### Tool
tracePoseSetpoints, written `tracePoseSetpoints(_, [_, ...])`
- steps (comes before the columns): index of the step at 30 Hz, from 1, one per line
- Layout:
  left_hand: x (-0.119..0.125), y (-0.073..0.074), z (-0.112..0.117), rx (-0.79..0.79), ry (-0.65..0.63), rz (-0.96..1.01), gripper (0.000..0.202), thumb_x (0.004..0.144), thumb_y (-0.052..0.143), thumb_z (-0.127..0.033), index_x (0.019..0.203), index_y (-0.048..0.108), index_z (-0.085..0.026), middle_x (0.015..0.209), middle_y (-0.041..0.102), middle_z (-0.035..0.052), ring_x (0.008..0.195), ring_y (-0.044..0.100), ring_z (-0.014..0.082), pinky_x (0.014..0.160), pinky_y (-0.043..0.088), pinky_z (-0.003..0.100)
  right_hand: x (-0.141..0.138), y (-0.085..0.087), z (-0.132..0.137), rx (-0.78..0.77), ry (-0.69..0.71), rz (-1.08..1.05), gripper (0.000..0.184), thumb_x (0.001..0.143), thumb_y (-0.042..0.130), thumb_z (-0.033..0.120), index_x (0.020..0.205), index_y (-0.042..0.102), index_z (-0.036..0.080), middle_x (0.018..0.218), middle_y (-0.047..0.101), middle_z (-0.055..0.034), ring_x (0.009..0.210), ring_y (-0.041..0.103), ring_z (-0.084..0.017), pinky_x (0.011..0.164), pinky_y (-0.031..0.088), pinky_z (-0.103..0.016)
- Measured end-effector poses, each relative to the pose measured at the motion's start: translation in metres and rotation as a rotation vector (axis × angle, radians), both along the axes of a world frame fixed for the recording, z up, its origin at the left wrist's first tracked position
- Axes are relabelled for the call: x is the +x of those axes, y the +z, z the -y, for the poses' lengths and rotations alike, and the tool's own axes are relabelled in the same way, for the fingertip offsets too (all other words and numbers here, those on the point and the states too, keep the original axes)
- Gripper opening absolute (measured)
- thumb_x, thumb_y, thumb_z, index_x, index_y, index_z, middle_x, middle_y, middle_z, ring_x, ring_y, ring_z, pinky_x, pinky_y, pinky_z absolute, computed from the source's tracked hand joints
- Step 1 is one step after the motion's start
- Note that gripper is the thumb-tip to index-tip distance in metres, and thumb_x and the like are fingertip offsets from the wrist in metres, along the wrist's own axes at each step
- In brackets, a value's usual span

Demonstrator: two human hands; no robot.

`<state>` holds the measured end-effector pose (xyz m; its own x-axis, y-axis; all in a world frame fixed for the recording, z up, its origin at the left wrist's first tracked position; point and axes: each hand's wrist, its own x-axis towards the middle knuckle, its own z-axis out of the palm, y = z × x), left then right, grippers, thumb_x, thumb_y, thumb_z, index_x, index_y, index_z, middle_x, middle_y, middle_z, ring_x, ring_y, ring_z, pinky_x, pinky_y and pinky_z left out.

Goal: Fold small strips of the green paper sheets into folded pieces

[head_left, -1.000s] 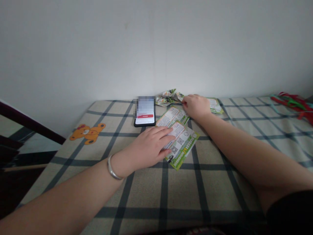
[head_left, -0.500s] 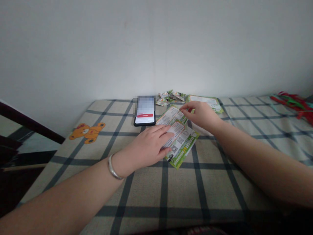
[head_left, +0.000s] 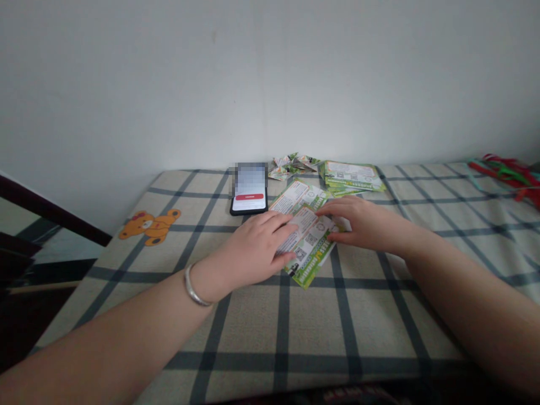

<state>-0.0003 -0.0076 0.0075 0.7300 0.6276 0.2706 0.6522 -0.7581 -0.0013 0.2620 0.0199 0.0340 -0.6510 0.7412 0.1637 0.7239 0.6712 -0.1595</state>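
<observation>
Two green-and-white printed leaflets lie overlapping on the checked tablecloth; the near leaflet (head_left: 312,243) shows QR codes and partly covers the far leaflet (head_left: 301,190). My left hand (head_left: 262,243), with a silver bangle at the wrist, rests flat over their left side, fingers stretched out. At the near leaflet's right corner is my right hand (head_left: 358,225), its thumb and fingers apart and the fingertips at the paper's edge. Whether those fingertips press on the paper is hard to see.
A phone (head_left: 250,203) with a lit screen lies behind my left hand. Folded paper pieces (head_left: 291,167) and a stack of leaflets (head_left: 352,174) sit by the wall. Red and green strips (head_left: 508,174) lie far right. An orange bear picture (head_left: 149,226) is at left.
My right hand has moved nearer and slightly right, from the far leaflet to the near leaflet's right corner, uncovering more of the stack behind. My left hand stays on the leaflets.
</observation>
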Motion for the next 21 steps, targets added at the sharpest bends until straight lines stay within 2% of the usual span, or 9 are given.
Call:
tracePoseSetpoints(3, [-0.001,0.002,0.000,-0.014,0.008,0.002,0.051,0.088,0.059,-0.044,0.129,0.052,-0.015,0.136,0.052,0.0116,0.126,0.046,0.0267,0.109,0.038,0.043,-0.001,-0.003,-0.002,0.019,-0.009,-0.009,0.046,0.076,0.068,0.027,0.121,0.061,0.023,0.115,0.067,-0.0061,0.106,0.062,-0.025,0.095,0.049,-0.042])
tracePoseSetpoints(8, [0.000,0.003,0.002,-0.042,0.038,-0.015,0.057,0.085,0.061,-0.050,0.131,0.051,-0.018,0.139,0.050,0.0110,0.128,0.044,0.0295,0.108,0.038,0.047,-0.007,-0.010,-0.002,0.014,-0.129,-0.065,0.040,0.073,0.071,0.027,0.112,0.066,0.020,0.108,0.070,-0.0074,0.101,0.063,-0.025,0.092,0.049,-0.041])
tracePoseSetpoints(13, [0.000,0.003,0.003,-0.087,0.085,-0.040,0.068,0.081,0.061,-0.059,0.136,0.048,-0.020,0.141,0.048,0.0097,0.131,0.039,0.0309,0.108,0.035,0.050,-0.014,-0.018,-0.001,-0.008,-0.201,-0.157,0.038,0.074,0.071,0.028,0.110,0.067,0.018,0.101,0.070,-0.0075,0.091,0.063,-0.023,0.081,0.051,-0.037])
tracePoseSetpoints(18, [-0.005,0.005,0.000,-0.183,0.038,-0.099,0.091,0.067,0.068,-0.070,0.142,0.041,-0.024,0.149,0.038,0.0099,0.137,0.031,0.0344,0.112,0.029,0.051,-0.015,-0.021,0.000,-0.055,-0.239,-0.217,0.039,0.074,0.070,0.027,0.111,0.066,0.017,0.099,0.070,-0.0067,0.085,0.063,-0.021,0.077,0.051,-0.034])
tracePoseSetpoints(21, [-0.006,0.006,-0.001,-0.193,0.035,-0.093,0.086,0.070,0.066,-0.070,0.140,0.044,-0.025,0.147,0.041,0.0084,0.136,0.034,0.0317,0.112,0.030,0.048,-0.015,-0.020,0.000,-0.056,-0.241,-0.222,0.039,0.073,0.070,0.027,0.111,0.067,0.018,0.100,0.070,-0.0068,0.085,0.063,-0.021,0.077,0.051,-0.035])
